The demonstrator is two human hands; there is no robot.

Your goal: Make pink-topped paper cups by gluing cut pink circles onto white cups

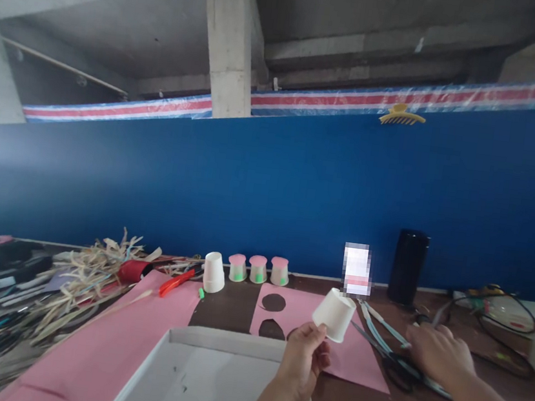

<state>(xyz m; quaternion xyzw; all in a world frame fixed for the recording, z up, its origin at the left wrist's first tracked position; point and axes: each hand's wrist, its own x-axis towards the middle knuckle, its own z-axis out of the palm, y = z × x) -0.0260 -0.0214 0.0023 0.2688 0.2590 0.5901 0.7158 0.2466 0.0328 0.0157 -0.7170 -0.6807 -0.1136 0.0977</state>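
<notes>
at the back of the table, three cups with pink tops (pixel 258 269) stand finished beside one plain upturned cup (pixel 214 272). the left hand (pixel 302 360) pinches another plain paper cup (pixel 334 314) above the holed pink sheet (pixel 350 357), seemingly yet to be topped. the right hand (pixel 438 355) rests flat on the scissors (pixel 387 355), fingers not closed.

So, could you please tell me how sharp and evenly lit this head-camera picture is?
Head view: the white paper cup in the left hand is fairly sharp; the right hand on the scissors is softer. The left edge smears, a card is pixelated, and the blue wall brightens leftward.
</notes>
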